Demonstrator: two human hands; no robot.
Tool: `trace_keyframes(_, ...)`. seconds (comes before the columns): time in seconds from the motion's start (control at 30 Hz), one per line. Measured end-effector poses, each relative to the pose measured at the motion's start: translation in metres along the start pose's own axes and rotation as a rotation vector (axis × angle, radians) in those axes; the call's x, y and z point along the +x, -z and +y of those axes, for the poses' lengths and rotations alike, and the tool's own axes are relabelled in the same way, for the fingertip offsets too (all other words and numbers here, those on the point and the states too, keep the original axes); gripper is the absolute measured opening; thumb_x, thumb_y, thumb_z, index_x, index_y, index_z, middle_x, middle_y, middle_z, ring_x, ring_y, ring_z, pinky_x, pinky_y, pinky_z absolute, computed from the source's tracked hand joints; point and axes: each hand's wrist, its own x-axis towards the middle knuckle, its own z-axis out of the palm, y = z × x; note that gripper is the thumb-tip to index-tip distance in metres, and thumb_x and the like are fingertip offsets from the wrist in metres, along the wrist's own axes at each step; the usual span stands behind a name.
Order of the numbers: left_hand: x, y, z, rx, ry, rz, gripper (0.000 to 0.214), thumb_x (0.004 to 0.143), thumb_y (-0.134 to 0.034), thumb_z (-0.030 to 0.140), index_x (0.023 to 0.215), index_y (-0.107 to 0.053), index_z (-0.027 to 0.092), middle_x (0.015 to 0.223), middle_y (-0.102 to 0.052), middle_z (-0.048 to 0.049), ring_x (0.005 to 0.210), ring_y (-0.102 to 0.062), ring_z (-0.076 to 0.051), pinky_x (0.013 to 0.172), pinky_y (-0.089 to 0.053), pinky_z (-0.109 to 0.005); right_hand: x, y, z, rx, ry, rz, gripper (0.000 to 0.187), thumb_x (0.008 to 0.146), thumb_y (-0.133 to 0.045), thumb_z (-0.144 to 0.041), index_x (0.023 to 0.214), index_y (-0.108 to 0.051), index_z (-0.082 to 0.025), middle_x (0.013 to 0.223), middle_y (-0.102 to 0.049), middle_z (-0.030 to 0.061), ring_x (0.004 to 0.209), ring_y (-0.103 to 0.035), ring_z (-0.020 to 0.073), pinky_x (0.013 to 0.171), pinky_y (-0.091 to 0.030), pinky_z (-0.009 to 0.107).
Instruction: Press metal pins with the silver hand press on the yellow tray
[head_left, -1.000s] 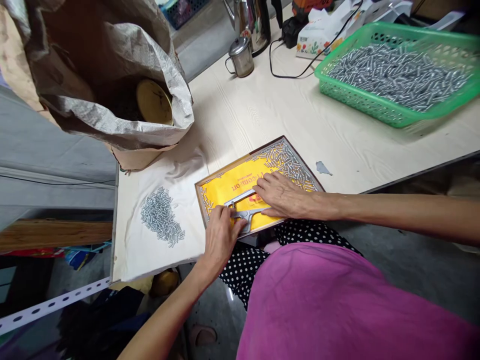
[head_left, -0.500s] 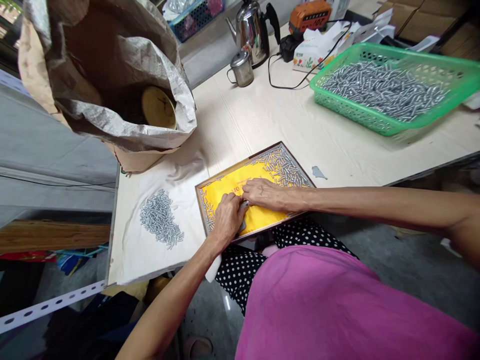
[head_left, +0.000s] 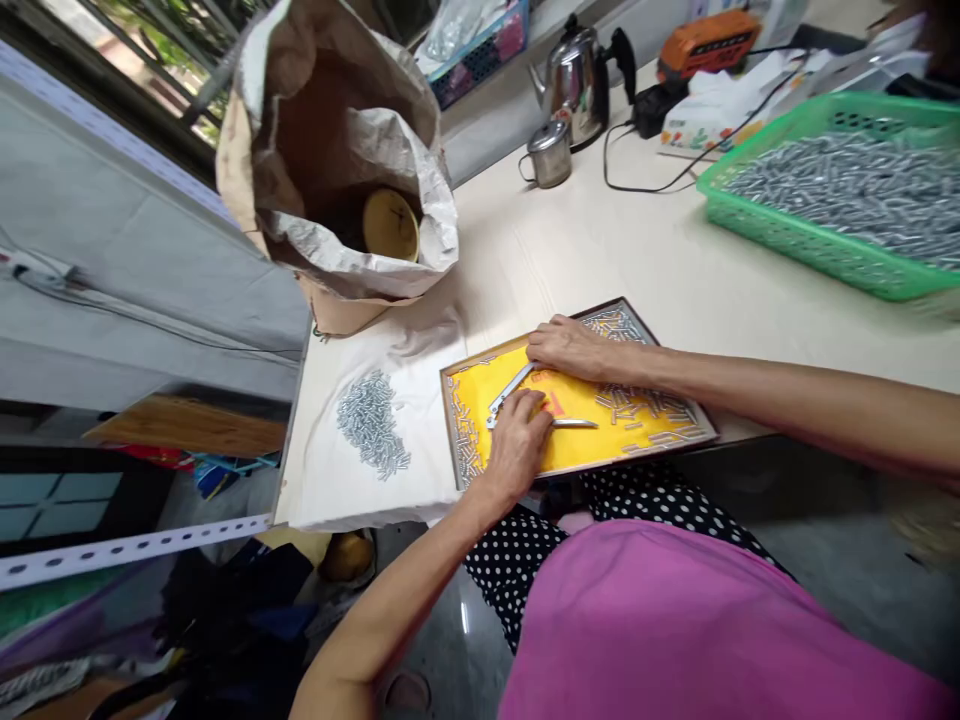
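Observation:
A shallow tray with a dark rim and yellow, red-printed bottom lies at the table's front edge. Small silver metal pins gather along its right and left sides. Inside lies a plier-like metal tool, its two slim arms spread in a V with the joint at left. My left hand is closed over the lower arm, whose tip sticks out to the right; its fingertips are partly hidden. My right hand has its fingers bent around the end of the upper arm. Any pin between the fingers is hidden.
A pin heap lies on white cloth at left. Behind it stands an open paper sack holding a yellow round container. A green basket of pins, metal cup, kettle and cable stand farther back.
The view has swung left, so things sit farther right. My hands, close together before, are now apart, and the tool's spread arms show between them. Several pins show nearer the tray's lower right.

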Motion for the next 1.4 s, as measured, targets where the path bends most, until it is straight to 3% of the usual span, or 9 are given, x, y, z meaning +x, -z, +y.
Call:
trace_keyframes(0.13,-0.002,0.007,-0.011,-0.017,0.023,0.069,0.014,0.096,-0.059,0.024,0.094,-0.071,0.019,0.12,-0.063,-0.0106,0.117,-0.054,-0.024,0.099,-0.052,-0.041,0.001,-0.003,0.006,-0.078,0.054,0.09,0.021,0.098,-0.046,-0.015,0.084,-0.062,-0.019,0.088,-0.066,0.0065,0.088,-0.05,0.0215,0.08,-0.028,0.036)
trace_keyframes(0.3,-0.033,0.056,-0.096,0.272,0.523,0.242,0.025,0.099,-0.049,0.023,0.099,-0.073,0.017,0.101,-0.064,-0.0124,0.097,-0.054,-0.026,0.084,-0.049,-0.04,-0.014,-0.014,0.003,-0.169,0.032,0.139,0.02,0.096,-0.047,-0.013,0.085,-0.062,-0.02,0.083,-0.062,0.0059,0.084,-0.048,0.0223,0.076,-0.027,0.036)
trace_keyframes(0.43,-0.058,0.08,-0.163,0.453,0.684,-0.018,0.03,0.094,-0.045,0.016,0.096,-0.075,0.015,0.1,-0.066,-0.0166,0.1,-0.051,-0.032,0.082,-0.045,-0.043,-0.017,-0.026,0.0,-0.209,-0.029,0.164,0.018,0.094,-0.048,-0.012,0.088,-0.063,-0.021,0.086,-0.061,0.0071,0.086,-0.048,0.0239,0.073,-0.027,0.035)
trace_keyframes(0.57,-0.066,0.079,-0.185,0.512,0.606,-0.248,0.033,0.093,-0.042,0.017,0.086,-0.074,0.015,0.095,-0.067,-0.0171,0.102,-0.052,-0.035,0.082,-0.044,-0.044,-0.015,-0.027,-0.003,-0.215,-0.048,0.143,0.018,0.095,-0.047,-0.013,0.09,-0.063,-0.02,0.088,-0.062,0.0076,0.087,-0.048,0.0243,0.074,-0.028,0.035)
trace_keyframes(0.8,-0.073,0.071,-0.184,0.561,0.553,-0.23,0.035,0.094,-0.036,0.015,0.091,-0.071,0.014,0.095,-0.067,-0.0166,0.101,-0.054,-0.032,0.086,-0.043,-0.042,-0.018,-0.014,-0.006,-0.234,-0.067,0.055,0.017,0.098,-0.047,-0.015,0.095,-0.063,-0.019,0.091,-0.064,0.0069,0.091,-0.048,0.024,0.077,-0.027,0.035)
trace_keyframes(0.97,-0.079,0.071,-0.181,0.511,0.592,-0.243,0.034,0.092,-0.036,0.014,0.09,-0.07,0.016,0.094,-0.066,-0.0154,0.101,-0.055,-0.031,0.085,-0.044,-0.039,-0.032,0.002,-0.012,-0.225,-0.059,0.095,0.019,0.098,-0.046,-0.012,0.093,-0.063,-0.02,0.089,-0.064,0.0069,0.089,-0.048,0.0233,0.077,-0.026,0.035)
trace_keyframes(1.1,-0.073,0.078,-0.173,0.403,0.656,-0.15,0.027,0.09,-0.043,0.018,0.088,-0.07,0.015,0.097,-0.069,-0.0163,0.105,-0.057,-0.031,0.09,-0.046,-0.041,-0.048,0.014,-0.009,-0.202,-0.078,0.135,0.02,0.099,-0.043,-0.014,0.093,-0.062,-0.019,0.094,-0.065,0.0081,0.089,-0.048,0.0231,0.075,-0.028,0.034)
trace_keyframes(1.27,-0.047,0.076,-0.112,-0.118,0.848,0.082,0.02,0.084,-0.058,0.033,0.089,-0.071,0.017,0.089,-0.074,-0.0078,0.081,-0.066,-0.023,0.081,-0.052,-0.036,-0.056,0.014,0.006,-0.163,-0.113,0.109,0.02,0.099,-0.043,-0.014,0.094,-0.061,-0.019,0.098,-0.065,0.0088,0.088,-0.048,0.0228,0.073,-0.027,0.034)
trace_keyframes(1.4,-0.022,0.052,-0.043,-0.675,0.758,-0.072,0.021,0.081,-0.066,0.038,0.087,-0.069,0.018,0.087,-0.075,-0.0051,0.078,-0.068,-0.018,0.071,-0.054,-0.028,-0.048,0.011,0.01,-0.195,-0.13,0.088,0.019,0.099,-0.044,-0.017,0.095,-0.063,-0.019,0.099,-0.067,0.0085,0.091,-0.049,0.0235,0.073,-0.025,0.035)
